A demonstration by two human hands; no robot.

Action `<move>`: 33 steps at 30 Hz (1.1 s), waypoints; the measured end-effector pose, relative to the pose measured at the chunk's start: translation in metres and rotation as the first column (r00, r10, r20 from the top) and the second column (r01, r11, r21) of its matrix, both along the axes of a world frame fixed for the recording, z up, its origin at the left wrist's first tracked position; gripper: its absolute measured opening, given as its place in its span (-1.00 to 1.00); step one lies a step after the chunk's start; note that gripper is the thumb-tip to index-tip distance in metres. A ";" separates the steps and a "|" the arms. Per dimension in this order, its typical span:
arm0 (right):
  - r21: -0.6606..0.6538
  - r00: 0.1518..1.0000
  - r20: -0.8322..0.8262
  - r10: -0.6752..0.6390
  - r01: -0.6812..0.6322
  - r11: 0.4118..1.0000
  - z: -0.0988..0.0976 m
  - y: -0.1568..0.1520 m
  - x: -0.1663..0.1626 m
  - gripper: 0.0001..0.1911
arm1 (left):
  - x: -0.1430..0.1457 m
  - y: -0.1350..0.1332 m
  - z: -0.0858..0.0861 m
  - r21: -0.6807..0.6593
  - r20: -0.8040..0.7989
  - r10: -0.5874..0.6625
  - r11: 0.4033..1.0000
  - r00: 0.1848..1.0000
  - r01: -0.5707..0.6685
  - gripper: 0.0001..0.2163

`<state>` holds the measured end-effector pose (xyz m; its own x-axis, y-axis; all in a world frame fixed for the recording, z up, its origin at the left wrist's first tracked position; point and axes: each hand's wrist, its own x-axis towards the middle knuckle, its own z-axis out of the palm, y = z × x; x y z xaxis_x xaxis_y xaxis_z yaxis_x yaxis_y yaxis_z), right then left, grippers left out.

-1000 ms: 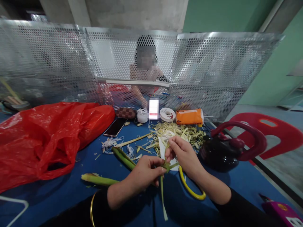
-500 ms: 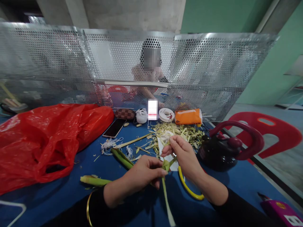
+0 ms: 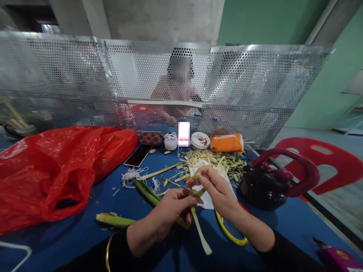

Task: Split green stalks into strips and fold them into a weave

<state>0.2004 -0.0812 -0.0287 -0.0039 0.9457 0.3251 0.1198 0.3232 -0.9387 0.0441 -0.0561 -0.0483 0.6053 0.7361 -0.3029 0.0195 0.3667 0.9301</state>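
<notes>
My left hand (image 3: 171, 207) pinches a pale green leaf strip (image 3: 200, 231), whose loose end hangs down toward me over the blue table. Close to the left fingertips the strip is folded, partly hidden by the fingers. At the upper part of the same strip, my right hand (image 3: 214, 189) is closed with thumb and fingertips together. White paper (image 3: 208, 202) lies beneath the right hand. A yellow curved handle (image 3: 231, 230) rests below the right wrist. Left of my left hand lie a green stalk (image 3: 146, 192) and a shorter stalk piece (image 3: 115, 220).
Shredded plant strips (image 3: 227, 164) are heaped behind my hands. At right stands a dark kettle (image 3: 262, 187); at left spreads a red plastic bag (image 3: 62, 170). A phone (image 3: 138, 155), white string (image 3: 133, 176) and orange packet (image 3: 227, 142) lie before a perforated metal screen (image 3: 249, 83). Behind it sits a person.
My right hand has shifted slightly left and down, nearer my left hand. The strip's hanging end has swung up a little, and the view has tilted slightly.
</notes>
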 end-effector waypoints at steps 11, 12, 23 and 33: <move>-0.345 0.979 -0.188 -0.073 0.004 0.939 -0.011 0.011 0.000 -0.65 | 0.000 0.001 0.004 0.011 0.087 0.153 0.988 0.984 -0.154 -0.66; -0.320 0.978 -0.191 -0.085 0.020 0.947 -0.013 0.010 -0.003 -0.65 | 0.000 0.000 0.003 -0.001 0.083 0.144 0.990 0.986 -0.144 -0.66; -0.230 0.966 -0.094 -0.240 0.213 0.950 -0.022 0.007 -0.010 -0.65 | 0.004 -0.001 0.002 0.049 -0.060 0.165 0.986 0.984 -0.162 -0.77; -0.184 0.969 0.003 -0.248 0.244 0.952 -0.022 0.008 -0.008 -0.66 | 0.001 0.001 0.004 -0.006 -0.083 0.112 0.994 0.990 -0.113 -0.81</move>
<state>0.1926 -0.0734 -0.0509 0.2413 0.9595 0.1456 0.1545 0.1102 -0.9818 0.0455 -0.0546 -0.0442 0.4914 0.7947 -0.3564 0.0541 0.3806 0.9231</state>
